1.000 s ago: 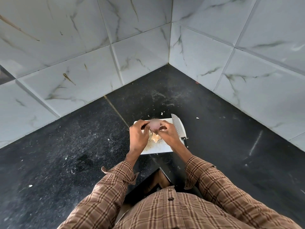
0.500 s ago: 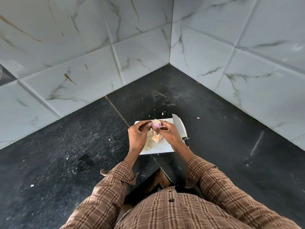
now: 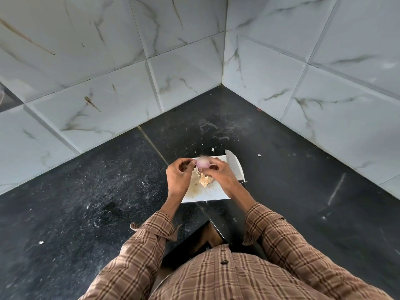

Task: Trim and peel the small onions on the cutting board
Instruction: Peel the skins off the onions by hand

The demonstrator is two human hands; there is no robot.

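Note:
A small pinkish onion [image 3: 202, 163] is held in the air above the far edge of the white cutting board [image 3: 207, 194]. My right hand [image 3: 218, 175] grips it from the right with thumb and fingers. My left hand [image 3: 178, 175] pinches at its left side with the fingertips. Under the hands, a heap of tan onion skins [image 3: 204, 180] lies on the board. A serrated knife [image 3: 231, 164] rests along the board's right edge, blade pointing away, its dark handle mostly hidden behind my right wrist.
The board sits on a black speckled countertop [image 3: 97, 202] in a corner of white marbled wall tiles [image 3: 281, 94]. Small skin scraps [image 3: 213, 149] lie scattered beyond the board. The counter's near edge meets at a notch in front of my body.
The onion has been turned between my fingers and raised slightly toward the far edge of the board. The knife and the skin heap have stayed put.

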